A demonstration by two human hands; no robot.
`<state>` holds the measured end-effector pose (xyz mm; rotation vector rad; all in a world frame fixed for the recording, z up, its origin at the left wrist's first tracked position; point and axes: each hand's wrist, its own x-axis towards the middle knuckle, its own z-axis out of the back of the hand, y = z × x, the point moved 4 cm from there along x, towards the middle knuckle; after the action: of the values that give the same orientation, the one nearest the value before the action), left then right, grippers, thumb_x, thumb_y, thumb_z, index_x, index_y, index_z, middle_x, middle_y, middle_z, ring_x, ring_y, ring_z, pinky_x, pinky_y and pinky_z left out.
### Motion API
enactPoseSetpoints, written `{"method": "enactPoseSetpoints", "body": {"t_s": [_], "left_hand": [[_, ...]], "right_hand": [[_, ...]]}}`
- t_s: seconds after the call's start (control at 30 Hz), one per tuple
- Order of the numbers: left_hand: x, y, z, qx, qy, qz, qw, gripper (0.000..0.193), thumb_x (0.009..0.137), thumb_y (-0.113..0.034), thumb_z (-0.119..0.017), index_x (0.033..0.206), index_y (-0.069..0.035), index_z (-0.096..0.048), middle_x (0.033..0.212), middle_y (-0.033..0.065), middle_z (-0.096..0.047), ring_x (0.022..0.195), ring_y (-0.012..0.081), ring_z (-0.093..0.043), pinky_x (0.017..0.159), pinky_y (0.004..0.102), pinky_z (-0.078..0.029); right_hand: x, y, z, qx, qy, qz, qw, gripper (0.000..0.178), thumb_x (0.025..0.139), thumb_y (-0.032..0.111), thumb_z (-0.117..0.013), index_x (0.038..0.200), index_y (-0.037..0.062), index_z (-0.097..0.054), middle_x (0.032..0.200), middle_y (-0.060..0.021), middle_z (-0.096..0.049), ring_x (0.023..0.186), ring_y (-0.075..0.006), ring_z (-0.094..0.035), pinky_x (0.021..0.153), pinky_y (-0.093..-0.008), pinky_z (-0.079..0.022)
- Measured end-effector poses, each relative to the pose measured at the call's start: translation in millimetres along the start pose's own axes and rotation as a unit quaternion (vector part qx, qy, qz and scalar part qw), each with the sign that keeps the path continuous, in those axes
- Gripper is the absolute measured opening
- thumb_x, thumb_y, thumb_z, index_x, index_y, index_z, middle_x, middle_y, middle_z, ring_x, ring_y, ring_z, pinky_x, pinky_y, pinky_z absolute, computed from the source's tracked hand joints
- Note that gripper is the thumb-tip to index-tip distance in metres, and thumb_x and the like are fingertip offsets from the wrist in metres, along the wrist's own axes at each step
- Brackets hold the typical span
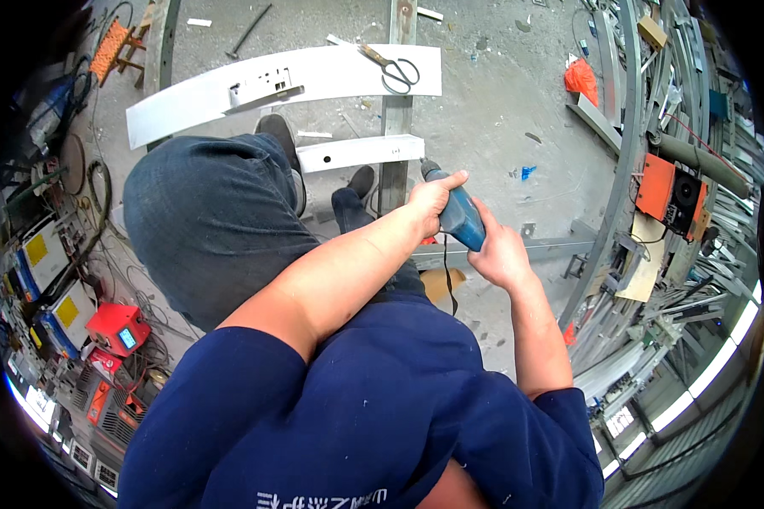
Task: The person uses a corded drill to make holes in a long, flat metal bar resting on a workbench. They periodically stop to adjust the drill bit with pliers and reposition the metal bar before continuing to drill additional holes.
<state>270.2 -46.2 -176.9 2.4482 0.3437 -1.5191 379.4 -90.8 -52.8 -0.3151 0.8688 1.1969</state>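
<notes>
Both my hands are on a blue power drill with a black cord hanging below it. My left hand wraps the front part near the chuck, and my right hand grips the rear end. The chuck points at the right end of a short white bar with a dark round hole; whether a bit touches it I cannot tell. Beyond the bar lies a long white panel with small cut-outs. On the panel's right part rest scissors with dark handles.
A metal beam runs under the bar and panel. My shoe is close to the bar's left end. Orange and black equipment and metal profiles line the right side. Red machine and cables are at left.
</notes>
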Motion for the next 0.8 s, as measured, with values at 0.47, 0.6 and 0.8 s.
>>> {"method": "enactPoseSetpoints", "body": {"t_s": [0.47,0.6,0.8], "left_hand": [[9.9,-6.7,30.9,0.027,-0.066,-0.023,0.997,0.035,0.09,-0.024,-0.073,0.109,0.003,-0.062,0.099,0.0138,-0.068,0.08,0.0272,-0.071,0.066,0.0436,-0.058],[17.9,-3.1,33.6,0.027,-0.064,-0.023,0.997,0.036,0.09,-0.026,-0.073,0.11,0.003,-0.062,0.1,0.014,-0.068,0.079,0.0264,-0.071,0.061,0.0436,-0.057],[21.3,1.6,33.1,0.03,-0.075,-0.025,0.996,0.036,0.09,-0.028,-0.073,0.108,0.001,-0.063,0.099,0.0148,-0.067,0.077,0.0264,-0.071,0.058,0.0433,-0.056]], "right_hand": [[53.2,10.1,-19.7,-0.053,0.056,0.044,0.996,0.094,0.067,0.007,-0.069,0.154,0.0194,-0.037,0.091,-0.0258,-0.07,0.088,-0.0461,-0.068,0.081,-0.0516,-0.055],[54.6,9.6,-19.6,-0.056,0.05,0.055,0.996,0.093,0.067,0.007,-0.069,0.153,0.0187,-0.038,0.093,-0.0258,-0.07,0.09,-0.0464,-0.068,0.082,-0.0515,-0.055],[54.7,6.4,-19.8,-0.053,0.055,0.055,0.996,0.091,0.068,0.007,-0.069,0.153,0.0188,-0.038,0.095,-0.0261,-0.07,0.091,-0.0468,-0.067,0.083,-0.0516,-0.055]]}}
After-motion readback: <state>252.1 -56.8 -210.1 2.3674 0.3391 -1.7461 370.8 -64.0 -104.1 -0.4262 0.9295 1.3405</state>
